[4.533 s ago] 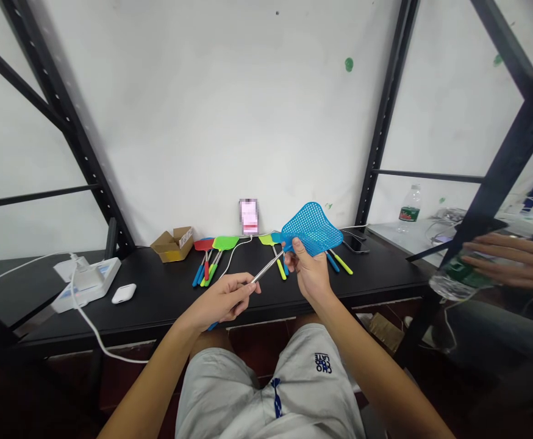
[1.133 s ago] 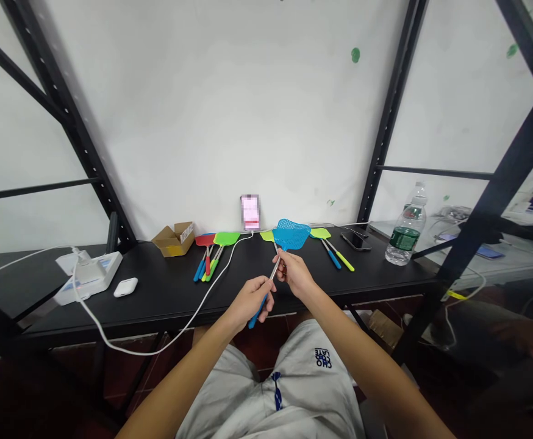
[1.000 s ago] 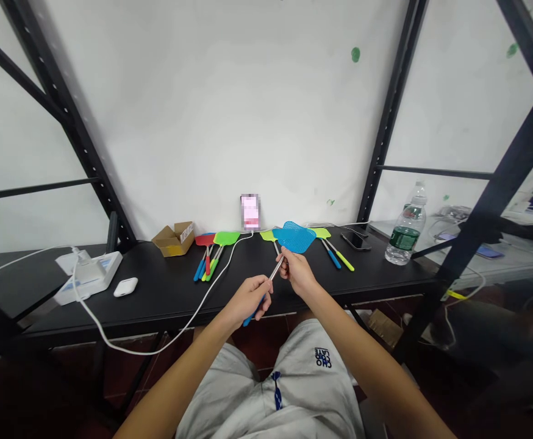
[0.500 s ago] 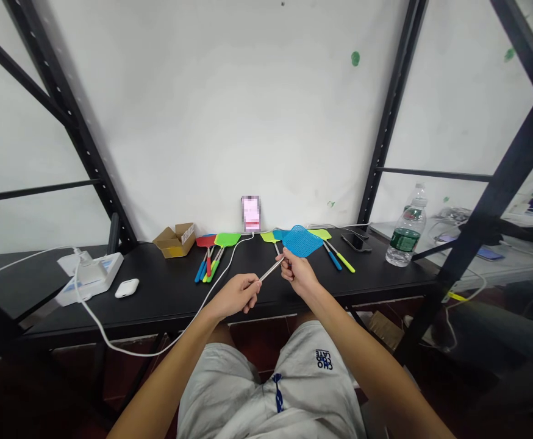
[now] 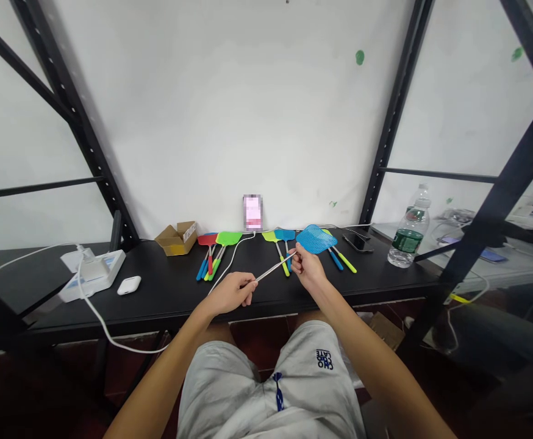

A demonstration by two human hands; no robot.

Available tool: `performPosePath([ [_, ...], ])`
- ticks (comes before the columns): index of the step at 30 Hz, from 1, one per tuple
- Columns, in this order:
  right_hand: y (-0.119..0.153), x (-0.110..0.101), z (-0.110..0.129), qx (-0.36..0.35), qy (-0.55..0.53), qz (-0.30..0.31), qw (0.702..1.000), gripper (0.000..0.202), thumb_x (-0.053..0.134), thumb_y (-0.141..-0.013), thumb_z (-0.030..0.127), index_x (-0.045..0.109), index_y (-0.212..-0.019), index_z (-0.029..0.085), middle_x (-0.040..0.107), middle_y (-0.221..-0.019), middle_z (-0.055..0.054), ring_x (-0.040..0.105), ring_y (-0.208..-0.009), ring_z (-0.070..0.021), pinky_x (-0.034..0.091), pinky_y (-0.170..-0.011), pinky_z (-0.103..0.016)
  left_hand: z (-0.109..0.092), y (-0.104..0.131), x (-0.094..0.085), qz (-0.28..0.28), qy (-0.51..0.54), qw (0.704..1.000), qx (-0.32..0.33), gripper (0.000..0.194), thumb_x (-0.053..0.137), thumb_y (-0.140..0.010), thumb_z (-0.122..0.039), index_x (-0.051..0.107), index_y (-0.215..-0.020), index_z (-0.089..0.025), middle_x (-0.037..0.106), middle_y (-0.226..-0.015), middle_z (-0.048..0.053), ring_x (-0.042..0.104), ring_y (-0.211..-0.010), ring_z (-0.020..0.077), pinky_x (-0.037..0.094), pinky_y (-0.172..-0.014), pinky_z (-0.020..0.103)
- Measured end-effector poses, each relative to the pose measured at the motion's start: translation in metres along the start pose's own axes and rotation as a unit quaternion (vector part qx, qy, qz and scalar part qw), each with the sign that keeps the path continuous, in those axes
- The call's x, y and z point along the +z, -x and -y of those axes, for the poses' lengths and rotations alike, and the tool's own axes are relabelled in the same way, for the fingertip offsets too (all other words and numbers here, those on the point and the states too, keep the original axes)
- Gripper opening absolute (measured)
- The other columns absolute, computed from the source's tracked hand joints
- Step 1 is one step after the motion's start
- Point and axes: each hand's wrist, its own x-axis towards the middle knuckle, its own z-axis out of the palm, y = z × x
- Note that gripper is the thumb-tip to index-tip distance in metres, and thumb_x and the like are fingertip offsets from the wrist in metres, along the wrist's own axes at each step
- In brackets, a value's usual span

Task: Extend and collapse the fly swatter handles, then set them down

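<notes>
A fly swatter with a blue mesh head (image 5: 316, 238) and a thin metal rod is held above the table between both hands. My left hand (image 5: 234, 292) is closed around its lower end, which is hidden in the fingers. Close below the blue head, my right hand (image 5: 307, 265) pinches the rod. More fly swatters lie behind on the table: a group with red (image 5: 208, 239) and green heads (image 5: 228, 238) to the left, a yellow-green one (image 5: 270, 236) and a blue one (image 5: 285, 234) in the middle, and others partly covered by the held head.
On the black table (image 5: 166, 305) are an open cardboard box (image 5: 177, 239), a white power strip (image 5: 93, 277), a white earphone case (image 5: 128, 285) and a dark phone (image 5: 358, 242). A lit phone (image 5: 252, 212) leans on the wall. Water bottles (image 5: 408, 235) stand right. A white cable crosses the table.
My right hand has moved right with the blue head, away from my left hand. More of the metal rod now shows between the hands, and the middle swatters are less covered.
</notes>
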Motion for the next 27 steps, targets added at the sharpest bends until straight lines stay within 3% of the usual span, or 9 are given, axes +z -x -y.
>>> performPosePath([
  [8, -0.004, -0.004, 0.002, -0.02, -0.01, -0.009, 1.0, 0.041, 0.075, -0.066, 0.054, 0.059, -0.065, 0.016, 0.039, -0.05, 0.006, 0.028, -0.039, -0.0046, 0.017, -0.036, -0.023, -0.001, 0.002, -0.009, -0.006, -0.022, 1.0, 0.013, 0.037, 0.046, -0.089, -0.044, 0.054, -0.063, -0.02, 0.062, -0.056, 0.001, 0.052, -0.054, 0.0144, 0.037, -0.058, 0.023],
  [13, -0.007, -0.007, -0.002, -0.028, -0.024, -0.018, 0.999, 0.042, 0.076, -0.066, 0.054, 0.06, -0.066, 0.015, 0.039, -0.05, 0.006, 0.029, -0.039, -0.0037, 0.018, -0.035, -0.022, 0.012, 0.001, -0.012, 0.025, -0.023, 0.999, 0.012, 0.038, 0.042, -0.092, -0.046, 0.053, -0.066, -0.02, 0.06, -0.056, 0.0, 0.053, -0.052, 0.014, 0.038, -0.058, 0.023],
  [16, -0.013, -0.014, -0.004, -0.006, -0.016, -0.014, 1.0, 0.041, 0.077, -0.066, 0.052, 0.063, -0.069, 0.014, 0.043, -0.052, 0.005, 0.033, -0.04, -0.0039, 0.019, -0.035, -0.02, 0.028, -0.004, -0.009, -0.041, -0.111, 0.993, 0.016, 0.036, 0.041, -0.094, -0.044, 0.059, -0.074, -0.02, 0.062, -0.062, 0.001, 0.057, -0.058, 0.0157, 0.038, -0.06, 0.024],
  [20, -0.02, -0.024, -0.003, 0.03, -0.036, -0.016, 0.999, 0.038, 0.079, -0.066, 0.047, 0.066, -0.077, 0.014, 0.048, -0.055, 0.004, 0.035, -0.041, -0.004, 0.022, -0.034, -0.019, 0.048, -0.011, -0.002, -0.159, -0.261, 0.952, 0.015, 0.032, 0.039, -0.096, -0.04, 0.066, -0.098, -0.022, 0.068, -0.091, 0.007, 0.062, -0.087, 0.0211, 0.04, -0.075, 0.028],
  [24, -0.021, -0.028, -0.001, 0.026, -0.053, -0.056, 0.997, 0.033, 0.078, -0.069, 0.043, 0.066, -0.076, 0.013, 0.05, -0.055, 0.003, 0.036, -0.042, -0.0043, 0.024, -0.035, -0.019, 0.056, -0.015, 0.009, -0.185, -0.331, 0.925, 0.018, 0.035, 0.033, -0.099, -0.036, 0.064, -0.105, -0.019, 0.066, -0.101, 0.009, 0.059, -0.1, 0.0221, 0.04, -0.087, 0.03],
  [27, -0.022, -0.028, -0.003, 0.03, -0.059, -0.072, 0.995, 0.027, 0.077, -0.071, 0.037, 0.064, -0.074, 0.013, 0.049, -0.054, 0.003, 0.037, -0.041, -0.0044, 0.025, -0.035, -0.019, 0.057, -0.017, 0.014, -0.191, -0.346, 0.919, 0.015, 0.033, 0.033, -0.099, -0.035, 0.063, -0.102, -0.02, 0.066, -0.099, 0.008, 0.06, -0.097, 0.0214, 0.041, -0.085, 0.031],
])
